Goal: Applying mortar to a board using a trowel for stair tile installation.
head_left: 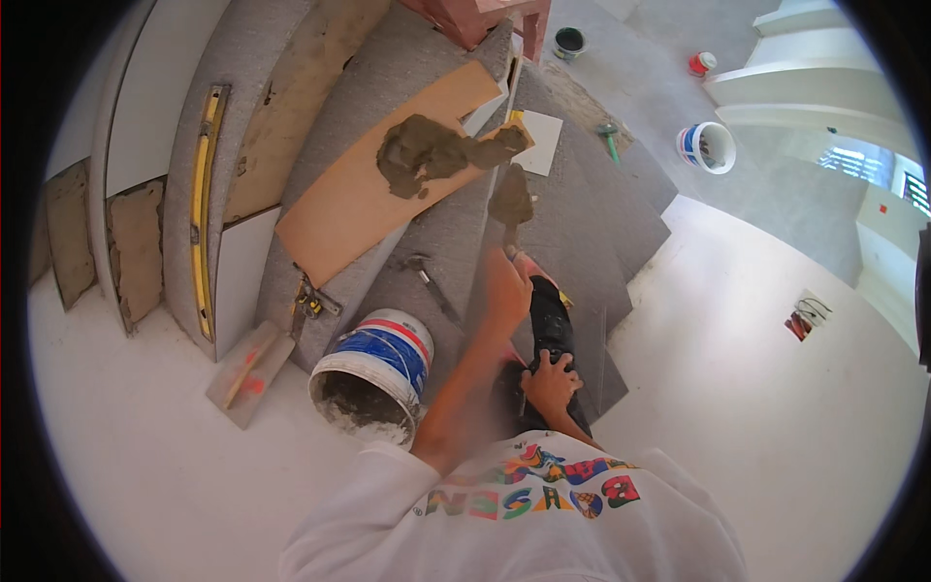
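My left hand (509, 281) is closed on the handle of a pointing trowel (511, 199) loaded with grey mortar, held just right of a curved tan board (335, 228). Heaps of wet mortar (412, 150) lie on that board. My right hand (551, 386) rests open, fingers apart and slightly bent, on my dark-clad leg. Left of my hands a hammer (432, 286) lies on a grey step (407, 262), and a white bucket (383, 344) with dusty contents stands below it.
A yellow level (204, 213), small tool (312, 303) and flat float (247, 378) sit left along the stairs. Behind are a white tile (538, 145), green-handled tool (609, 136) and pink object (480, 24). Several buckets (708, 147) stand on the floor; a wall box with wires (807, 315) is right.
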{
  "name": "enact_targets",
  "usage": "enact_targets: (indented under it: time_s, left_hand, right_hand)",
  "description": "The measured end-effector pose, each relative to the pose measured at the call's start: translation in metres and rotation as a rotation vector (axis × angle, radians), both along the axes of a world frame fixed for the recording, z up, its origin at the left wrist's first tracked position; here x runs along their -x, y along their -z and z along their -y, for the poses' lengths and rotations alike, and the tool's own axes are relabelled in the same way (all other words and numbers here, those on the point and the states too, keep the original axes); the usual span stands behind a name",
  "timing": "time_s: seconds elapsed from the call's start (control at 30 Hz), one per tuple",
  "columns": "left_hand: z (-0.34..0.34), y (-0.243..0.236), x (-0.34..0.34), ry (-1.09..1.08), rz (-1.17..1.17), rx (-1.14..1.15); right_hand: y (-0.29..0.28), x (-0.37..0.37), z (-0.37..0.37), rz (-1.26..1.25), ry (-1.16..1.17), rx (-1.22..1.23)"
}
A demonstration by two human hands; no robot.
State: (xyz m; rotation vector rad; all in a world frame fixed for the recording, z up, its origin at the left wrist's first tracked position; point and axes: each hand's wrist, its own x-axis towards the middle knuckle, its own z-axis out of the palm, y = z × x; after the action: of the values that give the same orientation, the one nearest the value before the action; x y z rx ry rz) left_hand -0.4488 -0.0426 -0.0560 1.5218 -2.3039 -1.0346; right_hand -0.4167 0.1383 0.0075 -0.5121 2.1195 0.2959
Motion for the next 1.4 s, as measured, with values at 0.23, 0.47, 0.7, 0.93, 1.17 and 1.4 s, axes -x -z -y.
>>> enact_targets:
  time_s: [0.23, 0.47, 0.7, 0.93, 1.17, 1.4]
  left_hand:
    - [0.063, -0.011, 0.012, -0.03, 0.077, 0.08]
    - [0.076, -0.064, -0.021, 0.165, 0.292, -0.251]
    - [0.248, -0.132, -0.014, 0.281, 0.443, -0.488]
    - [0.317, -0.142, 0.077, 0.529, 0.683, -0.558]
    - [0.351, -0.099, 0.093, 1.113, 0.916, -0.348]
    - [0.276, -0.143, 0.025, 0.74, 0.794, -0.385]
  right_hand:
    - [-0.014, 0.0, 0.011, 0.062, 0.04, 0.003]
    - [0.001, 0.003, -0.006, 0.015, 0.072, -0.003]
    - [0.01, -0.001, -0.007, 0.019, 0.031, 0.03]
    - [0.007, 0.006, 0.0, 0.021, 0.002, -0.012]
    - [-0.002, 0.014, 0.01, 0.028, 0.082, 0.034]
    - [-0.003, 0.025, 0.006, 0.063, 0.115, -0.003]
